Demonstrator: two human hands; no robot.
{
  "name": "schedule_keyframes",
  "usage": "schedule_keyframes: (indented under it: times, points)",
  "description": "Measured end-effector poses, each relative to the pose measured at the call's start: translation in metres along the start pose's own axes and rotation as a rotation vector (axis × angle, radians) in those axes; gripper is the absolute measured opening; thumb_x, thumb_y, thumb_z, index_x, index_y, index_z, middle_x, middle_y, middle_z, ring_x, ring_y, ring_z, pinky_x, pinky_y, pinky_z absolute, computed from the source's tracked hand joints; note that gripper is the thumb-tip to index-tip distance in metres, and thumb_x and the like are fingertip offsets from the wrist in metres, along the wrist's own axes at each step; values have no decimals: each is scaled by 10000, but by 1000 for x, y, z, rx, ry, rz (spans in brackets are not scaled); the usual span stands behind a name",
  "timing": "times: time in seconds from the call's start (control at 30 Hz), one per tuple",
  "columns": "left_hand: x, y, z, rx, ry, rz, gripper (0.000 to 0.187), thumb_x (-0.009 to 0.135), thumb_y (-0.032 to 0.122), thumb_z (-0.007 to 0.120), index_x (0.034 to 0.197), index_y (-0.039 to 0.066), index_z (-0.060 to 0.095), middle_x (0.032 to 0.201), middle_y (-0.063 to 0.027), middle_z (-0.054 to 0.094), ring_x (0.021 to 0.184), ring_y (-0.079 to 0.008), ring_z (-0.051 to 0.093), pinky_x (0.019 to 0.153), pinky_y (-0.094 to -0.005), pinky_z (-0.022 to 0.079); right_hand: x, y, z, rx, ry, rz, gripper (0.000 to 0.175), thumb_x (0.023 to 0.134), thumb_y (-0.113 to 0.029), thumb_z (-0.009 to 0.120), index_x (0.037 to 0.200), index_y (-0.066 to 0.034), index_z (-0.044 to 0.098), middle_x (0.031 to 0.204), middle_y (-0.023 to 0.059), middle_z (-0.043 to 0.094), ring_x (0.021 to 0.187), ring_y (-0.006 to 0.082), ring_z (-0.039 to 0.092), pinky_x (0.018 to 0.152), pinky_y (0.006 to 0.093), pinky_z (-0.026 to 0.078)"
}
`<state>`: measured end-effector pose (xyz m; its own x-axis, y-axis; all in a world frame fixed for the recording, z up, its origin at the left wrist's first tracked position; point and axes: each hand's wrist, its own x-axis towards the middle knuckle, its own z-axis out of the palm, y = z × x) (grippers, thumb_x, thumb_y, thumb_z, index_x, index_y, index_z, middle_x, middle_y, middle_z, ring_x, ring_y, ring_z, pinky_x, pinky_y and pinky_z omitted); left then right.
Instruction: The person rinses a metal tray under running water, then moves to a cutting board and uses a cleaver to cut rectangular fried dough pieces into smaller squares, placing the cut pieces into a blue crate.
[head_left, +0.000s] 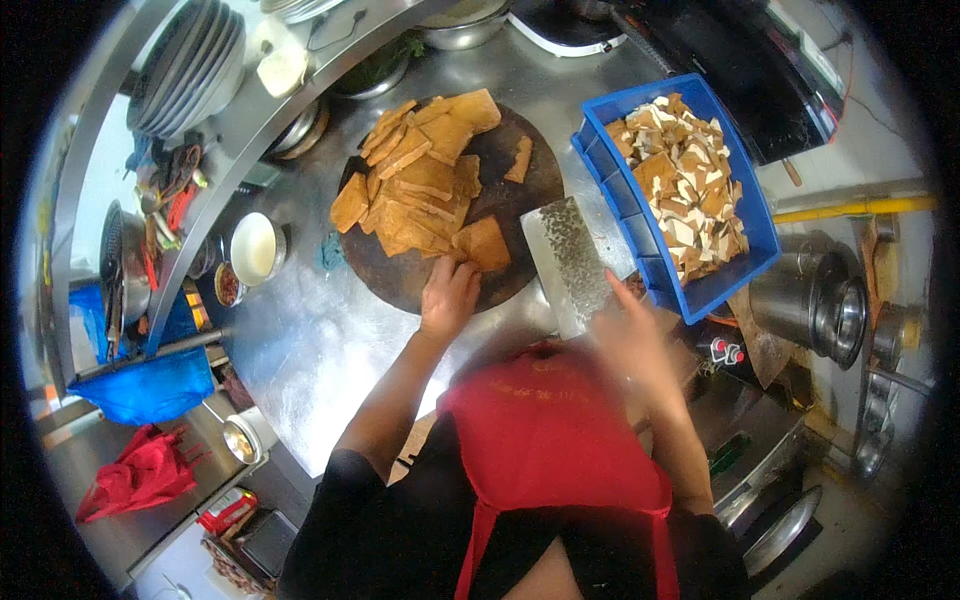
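Flat slabs of fried tofu (420, 195) are heaped on a round, dark chopping block (517, 180). With its fingertips, my left hand (451, 292) touches one squarish slab (484, 244) at the near side of the heap. My right hand (630, 322) grips a broad cleaver (570, 255), its handle hidden in the fist and the index finger lying along the metal. The blade is tilted flat over the block's right edge, apart from the slabs. To the right stands a blue plastic crate (637, 217) filled with cut tofu pieces (686, 187), brown outside and white inside.
A white bowl (256, 249) and a small dish of red food (227, 283) sit left on the steel table (300, 330). Stacked plates (191, 71) rest on a raised shelf. Metal pots (802, 300) stand right of the crate. A black appliance (742, 67) is behind it.
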<state>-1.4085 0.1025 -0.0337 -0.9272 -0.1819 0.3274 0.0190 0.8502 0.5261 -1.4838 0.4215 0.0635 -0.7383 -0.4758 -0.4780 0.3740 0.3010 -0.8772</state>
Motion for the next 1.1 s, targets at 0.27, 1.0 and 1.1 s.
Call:
schedule_keyframes:
  times: [0.27, 1.0, 1.1]
  points:
    - [13, 8, 13, -83, -2, -71, 269, 936, 44, 721, 1203, 24, 698, 1243, -175, 644, 1141, -418, 628, 979, -482, 542, 9, -54, 26, -383, 46, -74, 711, 1064, -114, 657, 1705, -162, 354, 870, 115, 739, 524, 106, 595, 521, 300, 518]
    - [12, 5, 31, -117, 109, -5, 280, 902, 28, 741, 1182, 29, 731, 1214, -145, 673, 1082, -386, 654, 936, -461, 552, 43, -89, 34, -750, -86, 158, 770, 1016, -100, 675, 1703, -195, 340, 1514, 261, 599, 1388, 449, 589, 1190, 521, 473]
    - [12, 6, 31, -105, 131, -20, 238, 921, 47, 752, 1158, 34, 738, 1214, -158, 680, 1080, -394, 666, 946, -466, 561, 12, -73, 25, -860, -117, 117, 785, 1020, -137, 697, 1708, -227, 331, 1448, 272, 650, 1333, 434, 646, 1144, 518, 511]
